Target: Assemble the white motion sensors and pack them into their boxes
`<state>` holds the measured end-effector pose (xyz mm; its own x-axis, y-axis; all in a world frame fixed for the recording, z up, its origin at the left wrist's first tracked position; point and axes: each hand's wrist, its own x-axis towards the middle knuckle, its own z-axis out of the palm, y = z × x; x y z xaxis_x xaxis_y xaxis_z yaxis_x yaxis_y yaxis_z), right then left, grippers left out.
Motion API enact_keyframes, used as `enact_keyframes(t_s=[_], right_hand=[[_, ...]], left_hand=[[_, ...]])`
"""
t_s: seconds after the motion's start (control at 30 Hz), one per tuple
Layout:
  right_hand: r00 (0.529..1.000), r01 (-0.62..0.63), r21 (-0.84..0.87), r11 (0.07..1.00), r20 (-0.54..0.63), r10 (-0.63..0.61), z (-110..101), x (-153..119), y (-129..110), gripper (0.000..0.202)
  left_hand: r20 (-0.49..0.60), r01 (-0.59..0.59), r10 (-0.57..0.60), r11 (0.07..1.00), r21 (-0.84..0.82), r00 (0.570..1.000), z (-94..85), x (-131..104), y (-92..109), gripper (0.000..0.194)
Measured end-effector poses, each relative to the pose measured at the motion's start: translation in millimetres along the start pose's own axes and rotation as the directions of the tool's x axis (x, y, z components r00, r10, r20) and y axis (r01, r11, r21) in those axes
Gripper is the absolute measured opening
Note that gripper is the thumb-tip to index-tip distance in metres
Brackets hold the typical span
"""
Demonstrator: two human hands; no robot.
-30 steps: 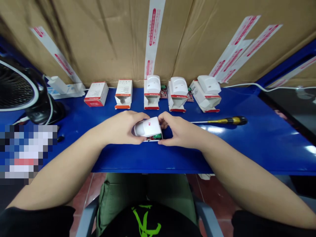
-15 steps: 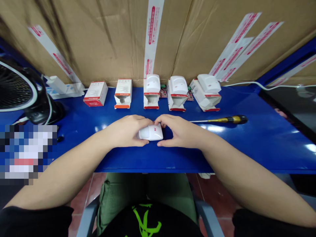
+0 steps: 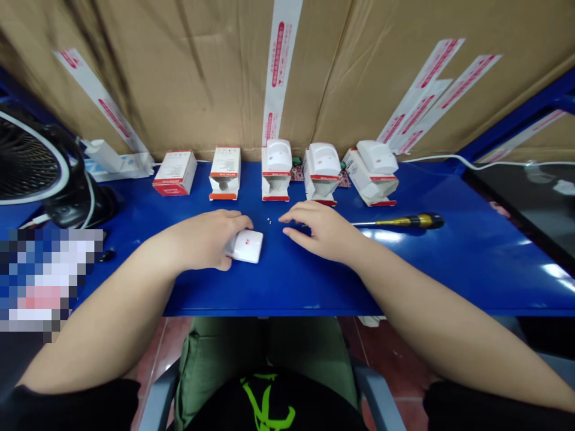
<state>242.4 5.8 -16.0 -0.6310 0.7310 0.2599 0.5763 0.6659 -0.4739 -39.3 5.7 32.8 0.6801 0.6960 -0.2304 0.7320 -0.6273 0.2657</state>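
Moved left, the detector (image 3: 248, 246) sits on the desk (image 3: 291, 287), gripped by the left hand's (image 3: 206, 239) fingers, apparently for steadiness; the right hand's (image 3: 321, 230) parted fingers near tiny parts (image 3: 269, 220).

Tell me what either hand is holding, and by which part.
Left hand: a white device, by its left end. Right hand: nothing visible between its fingertips.

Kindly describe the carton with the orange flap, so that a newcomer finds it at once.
At the back of the blue tabletop, below the brown cardboard wall, stand five small printed cartons. The white carton with the orange flap is second from the left, its open end facing the near edge. Unlike the three cartons to its right, it bears no white plastic housing on top.
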Motion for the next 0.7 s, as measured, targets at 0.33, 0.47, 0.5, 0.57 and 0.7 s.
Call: enact_keyframes(t_s=[0.33, 0.47, 0.5, 0.57, 0.7], right_hand=[[0.988, -0.156, -0.273, 0.949, -0.042, 0.15, 31, 25, -12, 0.019], [0.983, -0.184, -0.273, 0.944, -0.063, 0.173, 34, 28, -15, 0.017], [0.982, -0.187, -0.268, 0.945, -0.059, 0.177, 34, 28, -15, 0.017], [0.98, -0.198, -0.256, 0.946, -0.044, 0.193, 33, 29, -15, 0.017], [0.973, -0.23, -0.23, 0.946, -0.031, 0.229, 30, 28, -14, 0.015]], left_hand=[[0.091, 0.193, -0.195, 0.981, 0.035, 0.976, -18.6, 0, -17, 0.064], [0.102, 0.207, -0.208, 0.978, 0.022, 0.973, -18.3, 4, -16, 0.057], [0.101, 0.199, -0.2, 0.98, 0.016, 0.975, -17.8, 5, -17, 0.056], [0.091, 0.176, -0.175, 0.984, -0.002, 0.98, -16.2, 7, -20, 0.054], [0.033, 0.102, -0.099, 0.992, -0.077, 0.995, -11.6, 9, -26, 0.055]])
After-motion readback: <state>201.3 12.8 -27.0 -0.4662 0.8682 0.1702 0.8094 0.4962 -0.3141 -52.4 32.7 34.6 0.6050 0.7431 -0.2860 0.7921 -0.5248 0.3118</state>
